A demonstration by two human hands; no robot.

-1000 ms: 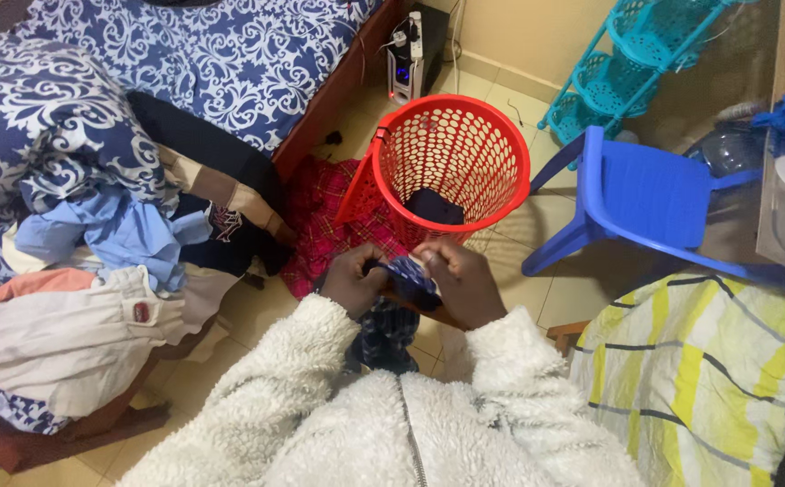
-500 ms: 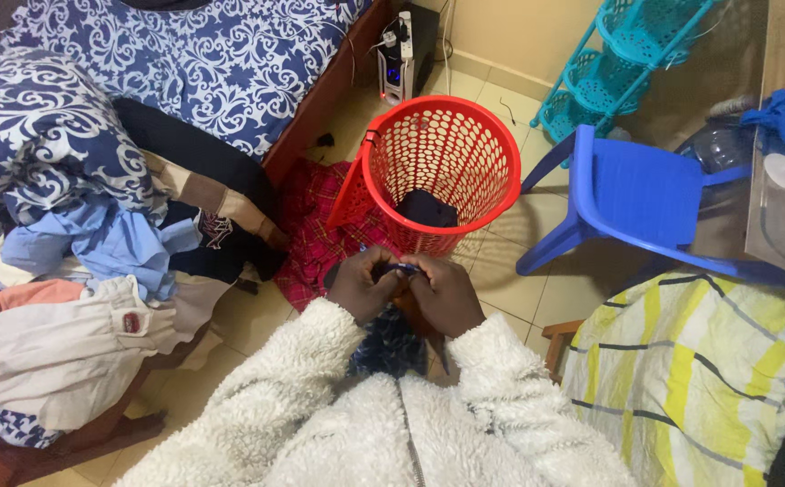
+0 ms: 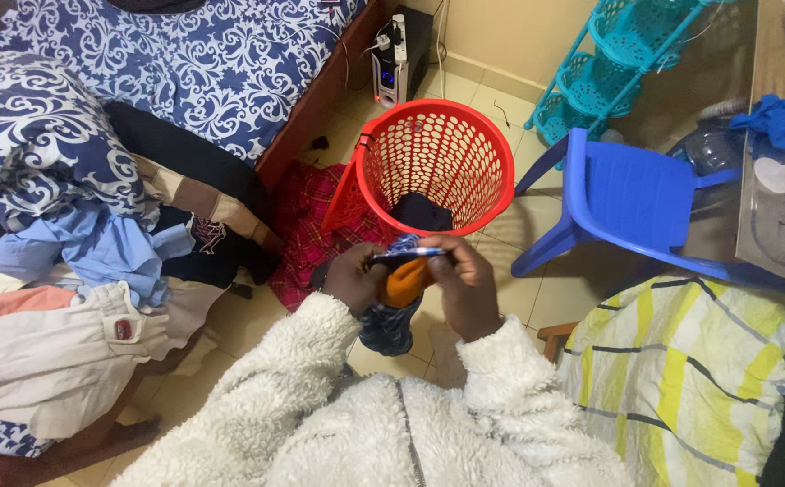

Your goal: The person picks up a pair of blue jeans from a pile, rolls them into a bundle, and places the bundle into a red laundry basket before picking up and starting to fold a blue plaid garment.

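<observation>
My left hand [image 3: 353, 278] and my right hand [image 3: 465, 280] both grip a small dark blue patterned garment [image 3: 390, 317] with an orange inner part, held in front of my chest. Its lower end hangs down between my white fleece sleeves. Just beyond my hands stands a red perforated laundry basket [image 3: 478, 153] with a dark piece of clothing [image 3: 420, 212] at its bottom. A red checked cloth [image 3: 305, 230] lies on the floor beside the basket.
A bed with a blue and white floral cover [image 3: 185, 63] and a heap of clothes [image 3: 77, 298] fills the left. A blue plastic chair [image 3: 627, 198], a teal rack [image 3: 618, 54] and a yellow striped cloth [image 3: 681, 361] are on the right.
My hands rose slightly toward the basket and turned the garment, so its orange inner part now shows. The view shifted a little; the basket stayed put.
</observation>
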